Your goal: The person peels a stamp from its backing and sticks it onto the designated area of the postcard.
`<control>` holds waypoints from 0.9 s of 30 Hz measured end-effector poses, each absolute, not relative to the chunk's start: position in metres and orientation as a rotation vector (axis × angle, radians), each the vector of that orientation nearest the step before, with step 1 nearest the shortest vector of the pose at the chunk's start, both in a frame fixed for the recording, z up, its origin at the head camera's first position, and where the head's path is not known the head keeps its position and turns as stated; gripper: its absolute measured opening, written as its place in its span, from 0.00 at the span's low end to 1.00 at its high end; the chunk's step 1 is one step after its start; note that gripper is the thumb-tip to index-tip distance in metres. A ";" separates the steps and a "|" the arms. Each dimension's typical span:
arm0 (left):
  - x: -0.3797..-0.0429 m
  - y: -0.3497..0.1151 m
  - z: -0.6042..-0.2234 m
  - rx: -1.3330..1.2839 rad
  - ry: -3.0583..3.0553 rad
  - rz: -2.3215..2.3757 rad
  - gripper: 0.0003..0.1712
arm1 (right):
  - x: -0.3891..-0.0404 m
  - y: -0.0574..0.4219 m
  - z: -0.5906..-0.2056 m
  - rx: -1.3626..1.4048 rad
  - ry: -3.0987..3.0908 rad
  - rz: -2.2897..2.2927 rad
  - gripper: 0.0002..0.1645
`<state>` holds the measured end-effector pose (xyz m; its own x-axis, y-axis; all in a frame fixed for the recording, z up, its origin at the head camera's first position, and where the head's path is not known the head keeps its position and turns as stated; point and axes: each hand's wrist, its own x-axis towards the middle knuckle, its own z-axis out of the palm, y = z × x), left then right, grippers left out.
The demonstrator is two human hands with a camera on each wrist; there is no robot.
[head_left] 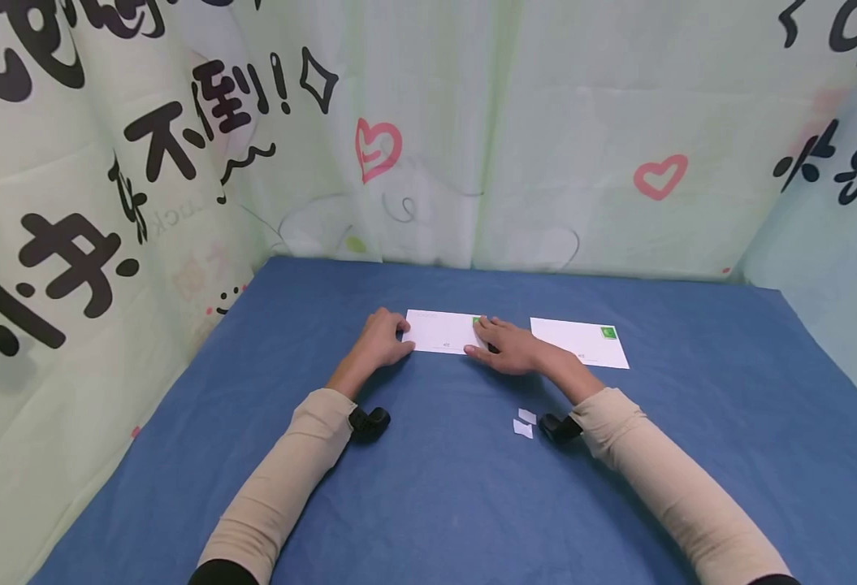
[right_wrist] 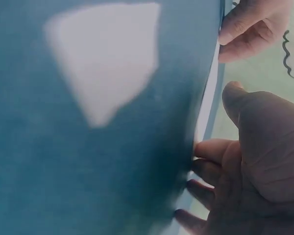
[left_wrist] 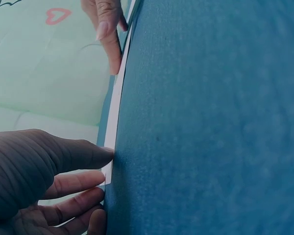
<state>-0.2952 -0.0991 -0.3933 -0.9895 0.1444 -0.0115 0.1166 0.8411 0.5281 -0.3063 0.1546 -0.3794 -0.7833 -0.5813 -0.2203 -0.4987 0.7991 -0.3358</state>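
Observation:
A white envelope (head_left: 439,332) with a green stamp lies flat on the blue cloth in the head view. My left hand (head_left: 381,339) touches its left end, thumb at the near corner; the left wrist view shows thumb and fingertips (left_wrist: 83,176) along that edge. On its right end rests my right hand (head_left: 508,345), fingers spread and partly covering the stamp. In the right wrist view those fingers (right_wrist: 213,149) reach down to the envelope. Right of this hand lies a second white envelope (head_left: 577,340), its green stamp (head_left: 608,332) at the upper right corner.
Two small white paper pieces (head_left: 523,429) lie on the cloth beside the right wrist's black camera (head_left: 560,427). Another black camera (head_left: 370,424) sits under the left wrist. Printed curtains (head_left: 545,179) enclose the back and sides of the blue-covered table (head_left: 428,504).

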 end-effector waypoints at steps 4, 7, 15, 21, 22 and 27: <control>-0.294 -0.099 -0.394 0.232 2.971 0.851 0.19 | -0.303 0.162 -0.386 -0.863 2.711 -0.442 0.40; -0.293 -0.099 -0.395 0.231 2.967 0.859 0.20 | -0.299 0.168 -0.389 -0.901 2.727 -0.541 0.36; -0.291 -0.101 -0.397 0.232 2.976 0.864 0.21 | -0.275 0.177 -0.381 -0.651 2.704 -0.927 0.37; -0.291 -0.099 -0.397 0.226 2.987 0.850 0.21 | -0.252 0.175 -0.378 -0.406 2.507 -1.373 0.37; -0.290 -0.098 -0.397 0.233 2.989 0.853 0.21 | -0.248 0.175 -0.377 -0.379 2.463 -1.442 0.36; -0.289 -0.097 -0.393 0.248 2.984 0.881 0.21 | -0.230 0.171 -0.369 -0.299 2.260 -1.665 0.37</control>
<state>-0.2892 -0.0967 -0.3934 -0.9871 0.1578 0.0258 0.1465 0.8282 0.5410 -0.2297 0.1708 -0.3687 -0.9278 -0.3501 -0.1288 0.0192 0.3000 -0.9537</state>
